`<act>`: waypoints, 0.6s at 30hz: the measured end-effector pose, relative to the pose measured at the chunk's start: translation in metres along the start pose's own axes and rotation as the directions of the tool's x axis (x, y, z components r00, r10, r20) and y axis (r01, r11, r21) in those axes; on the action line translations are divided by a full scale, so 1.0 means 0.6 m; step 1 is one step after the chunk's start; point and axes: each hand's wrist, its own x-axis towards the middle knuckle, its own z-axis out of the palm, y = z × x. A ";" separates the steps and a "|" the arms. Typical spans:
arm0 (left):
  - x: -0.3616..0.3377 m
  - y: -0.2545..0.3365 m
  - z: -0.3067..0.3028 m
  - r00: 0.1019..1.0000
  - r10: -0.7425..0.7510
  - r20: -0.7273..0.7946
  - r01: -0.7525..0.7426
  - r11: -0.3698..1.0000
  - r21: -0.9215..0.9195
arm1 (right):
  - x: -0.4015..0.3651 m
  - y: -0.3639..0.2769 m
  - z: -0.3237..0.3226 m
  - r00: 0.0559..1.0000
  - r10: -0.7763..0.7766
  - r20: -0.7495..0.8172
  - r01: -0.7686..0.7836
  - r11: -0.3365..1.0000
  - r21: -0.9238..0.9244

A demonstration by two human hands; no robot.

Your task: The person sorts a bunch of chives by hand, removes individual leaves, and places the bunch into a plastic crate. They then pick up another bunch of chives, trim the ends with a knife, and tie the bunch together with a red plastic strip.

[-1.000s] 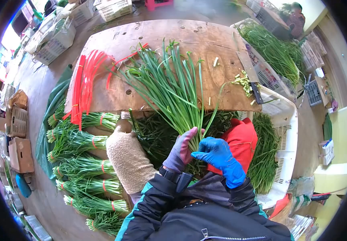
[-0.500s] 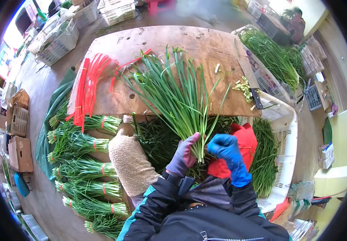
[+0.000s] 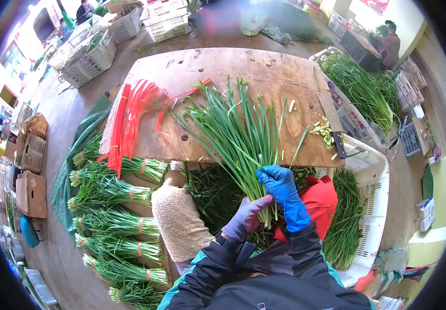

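A loose bunch of garlic chives (image 3: 241, 129) lies with its leaves over the wooden board and its pale stem ends toward me. Wrapped around the lower stems is my left hand (image 3: 246, 217) in a purple-grey glove. My right hand (image 3: 280, 185), in a blue rubber glove, is just above it with fingers closed against the right side of the stems. Red tape strips (image 3: 130, 119) hang over the board's left part. On the board's right edge lies a knife (image 3: 331, 121), near cut stem pieces (image 3: 324, 133).
Tied chive bundles (image 3: 124, 222) are stacked at left. More loose chives fill a white crate (image 3: 375, 191) at right and another pile (image 3: 357, 85) behind it. The wooden board (image 3: 161, 67) spans the front. A person (image 3: 389, 45) is at the far right.
My right hand has moved up and left onto the stems, from beside their lower ends. The view has shifted slightly; my left hand keeps its grip on the bunch.
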 end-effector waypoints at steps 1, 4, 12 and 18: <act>0.004 -0.005 -0.005 0.999 0.041 0.024 -0.042 0.999 0.015 | 0.000 -0.003 0.007 0.999 -0.037 -0.005 0.037 0.999 0.024; -0.009 0.009 0.000 0.999 -0.004 -0.046 0.005 1.000 0.011 | -0.003 -0.053 -0.011 0.941 0.322 0.104 -0.338 0.913 0.230; -0.003 0.023 -0.040 0.991 0.032 -0.132 0.001 0.970 0.244 | 0.014 -0.088 -0.124 0.966 0.129 -0.223 -0.098 0.985 0.145; -0.007 0.030 -0.023 1.000 0.028 -0.006 -0.027 0.996 0.081 | -0.043 -0.023 -0.194 0.957 0.287 -0.031 -0.289 0.955 -0.062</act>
